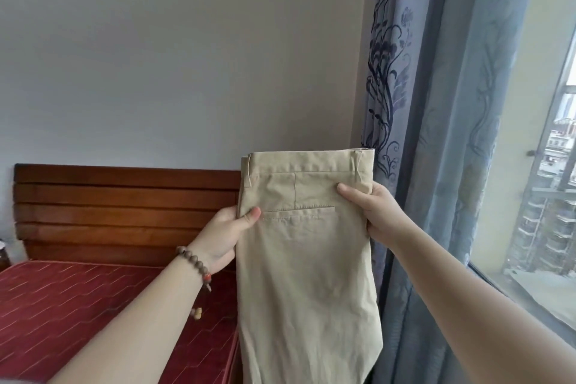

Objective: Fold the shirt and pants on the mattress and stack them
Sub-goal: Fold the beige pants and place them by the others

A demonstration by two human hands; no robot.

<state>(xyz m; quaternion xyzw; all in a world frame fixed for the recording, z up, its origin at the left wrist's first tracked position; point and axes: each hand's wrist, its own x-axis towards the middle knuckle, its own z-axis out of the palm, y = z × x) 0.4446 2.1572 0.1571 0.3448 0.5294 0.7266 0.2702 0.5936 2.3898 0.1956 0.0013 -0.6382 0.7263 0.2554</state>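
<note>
While both hands pinch its sides just below the waistband, left hand (225, 235) and right hand (372, 212) hold the tan pants (307, 265) upright in the air. Soft, light cloth hangs limp, best gripped at waistband corners. Beyond lie the red mattress (78, 305) and wooden headboard (124, 212).

Pants (305, 259) hang upright between left hand (224, 234) and right hand (374, 212), blocking the centre. Open air lies above their waistband, before the wall (187, 56). To the left, the mattress (93, 305) surface is unobstructed up to the headboard (124, 212). To the right, the curtain (436, 134) and window (545, 196) close off passage.
</note>
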